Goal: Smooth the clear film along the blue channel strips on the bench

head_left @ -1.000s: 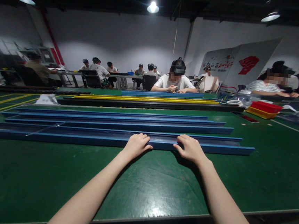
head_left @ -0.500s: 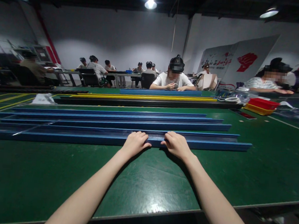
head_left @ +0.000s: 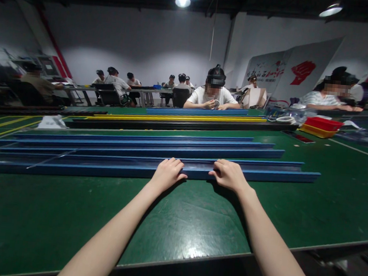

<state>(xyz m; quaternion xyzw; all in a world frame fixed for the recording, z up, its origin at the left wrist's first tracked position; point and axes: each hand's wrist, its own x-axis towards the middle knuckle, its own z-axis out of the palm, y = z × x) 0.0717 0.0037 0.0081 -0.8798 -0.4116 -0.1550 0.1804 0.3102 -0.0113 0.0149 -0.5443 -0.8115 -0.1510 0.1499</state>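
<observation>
A long blue channel-shaped profile (head_left: 280, 176) lies across the green table (head_left: 176, 223), closest to me. My left hand (head_left: 169, 172) is closed over its near wall, fingers curled inside the channel and thumb on the front face. Further right along the same wall, my right hand (head_left: 229, 175) grips it likewise, with fingertips hidden in the trough. A short stretch of the profile shows between the hands. Clear film or tape (head_left: 51, 158) runs slantwise over its left part. Just behind lies another blue profile (head_left: 202, 150), roughly parallel.
Beyond are a yellow strip (head_left: 175, 119) and a black profile (head_left: 159, 125). Red and yellow trays (head_left: 322, 126) stand at the right, near a phone (head_left: 304, 139). A co-worker (head_left: 212, 93) sits across the table. White paper (head_left: 51, 122) lies at the left.
The nearest blue profile has slid to the right, and my right hand has moved right with it. My left hand stays at about the same place.
</observation>
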